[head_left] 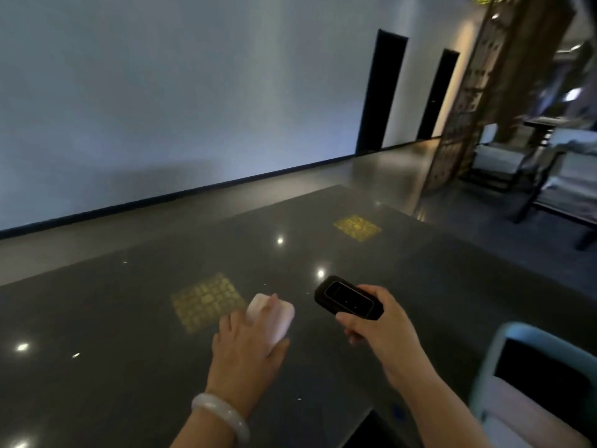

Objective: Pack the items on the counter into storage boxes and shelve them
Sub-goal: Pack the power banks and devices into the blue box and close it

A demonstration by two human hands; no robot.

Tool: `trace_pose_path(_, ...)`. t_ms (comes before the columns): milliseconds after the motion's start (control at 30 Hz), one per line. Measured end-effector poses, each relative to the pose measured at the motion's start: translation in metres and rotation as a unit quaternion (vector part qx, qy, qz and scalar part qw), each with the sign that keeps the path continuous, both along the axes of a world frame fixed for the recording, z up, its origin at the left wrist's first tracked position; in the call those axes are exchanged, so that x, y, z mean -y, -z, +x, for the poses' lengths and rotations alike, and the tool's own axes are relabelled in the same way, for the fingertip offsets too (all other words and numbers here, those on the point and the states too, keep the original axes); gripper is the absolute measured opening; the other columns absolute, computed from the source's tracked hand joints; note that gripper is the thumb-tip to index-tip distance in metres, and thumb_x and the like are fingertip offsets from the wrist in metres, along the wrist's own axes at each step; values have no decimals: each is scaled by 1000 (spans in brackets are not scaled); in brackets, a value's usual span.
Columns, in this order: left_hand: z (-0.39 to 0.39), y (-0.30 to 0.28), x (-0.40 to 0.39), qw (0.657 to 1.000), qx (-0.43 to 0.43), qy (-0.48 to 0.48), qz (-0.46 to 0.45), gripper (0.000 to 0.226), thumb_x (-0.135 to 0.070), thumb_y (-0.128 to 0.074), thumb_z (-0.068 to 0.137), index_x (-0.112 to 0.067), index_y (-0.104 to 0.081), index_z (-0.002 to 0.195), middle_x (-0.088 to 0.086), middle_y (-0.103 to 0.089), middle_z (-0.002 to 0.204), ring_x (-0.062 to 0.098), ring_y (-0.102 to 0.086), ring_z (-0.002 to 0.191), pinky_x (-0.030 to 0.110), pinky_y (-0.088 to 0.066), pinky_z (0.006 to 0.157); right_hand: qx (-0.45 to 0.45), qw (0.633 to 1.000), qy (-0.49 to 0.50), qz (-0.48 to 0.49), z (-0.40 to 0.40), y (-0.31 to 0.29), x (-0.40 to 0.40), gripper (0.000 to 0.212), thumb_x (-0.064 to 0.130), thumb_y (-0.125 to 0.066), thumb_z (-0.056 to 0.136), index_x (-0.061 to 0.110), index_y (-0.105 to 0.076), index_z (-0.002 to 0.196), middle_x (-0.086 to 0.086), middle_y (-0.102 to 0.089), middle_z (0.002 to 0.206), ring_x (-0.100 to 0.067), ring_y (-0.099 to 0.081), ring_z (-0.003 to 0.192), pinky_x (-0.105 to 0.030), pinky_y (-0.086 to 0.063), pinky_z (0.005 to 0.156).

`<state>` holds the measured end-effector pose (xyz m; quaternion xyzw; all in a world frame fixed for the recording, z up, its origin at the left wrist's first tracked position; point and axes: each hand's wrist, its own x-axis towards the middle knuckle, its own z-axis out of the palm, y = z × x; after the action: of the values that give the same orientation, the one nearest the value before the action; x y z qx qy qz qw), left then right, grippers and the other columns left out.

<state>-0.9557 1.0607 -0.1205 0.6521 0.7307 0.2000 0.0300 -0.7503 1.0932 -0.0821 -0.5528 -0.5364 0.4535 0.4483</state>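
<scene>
Your left hand [247,344] lies on the dark, glossy counter [129,318] with its fingers laid over a pale pink oblong case [274,318], the thumb along its near right edge; you cannot tell from this view whether the case is lifted or resting on the surface. Its long axis runs from the far left toward the near right, with the rounded far end poking out beyond your fingertips. A pale bangle [221,415] sits on that wrist.

Your right hand [378,324] holds a small black device [349,302] above the counter, fingers and thumb curled round its near end. The device is a rounded rectangle with a dark screen facing up. Its long axis points away from you and to the left, the free end aimed toward the middle of the counter. The two items are near each other but apart.

At the lower right corner, a light blue box [491,367] with a dark inside stands just off the counter's edge. Two yellow patterned patches and several bright spots of light show on the counter's surface.
</scene>
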Motion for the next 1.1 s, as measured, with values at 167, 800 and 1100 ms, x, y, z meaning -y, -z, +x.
trace_pose_path(167, 95, -1, -25, 993, 39, 104, 42, 65, -55, -49, 89, -49, -12, 143, -4, -38, 127, 17, -33, 114, 32, -36, 99, -22, 997, 73, 5, 106, -2, 3, 44, 9, -79, 75, 30, -56, 106, 7, -72, 80, -20, -71, 68, -31, -58, 60)
trace_pose_path(800, 294, 7, -68, 939, 41, 340, 27, 71, -56, -57, 85, -46, -22, 145, -6, -39, 126, 14, -34, 112, 31, -38, 97, 178, 937, 301, -5, 354, 1, 68, 59, -9, -62, 83, 36, -50, 120, -5, -64, 87, -19, -62, 61, -28, -53, 54)
trace_pose_path(1100, 307, 14, -84, 909, 11, 415, -27, 68, -59, -48, 88, -47, -9, 141, -7, -34, 128, 11, -32, 110, 27, -37, 97, 405, 879, 218, -126, 355, 0, 63, 49, 8, -63, 83, 33, -46, 122, -3, -58, 104, -20, -58, 93, -33, -48, 78)
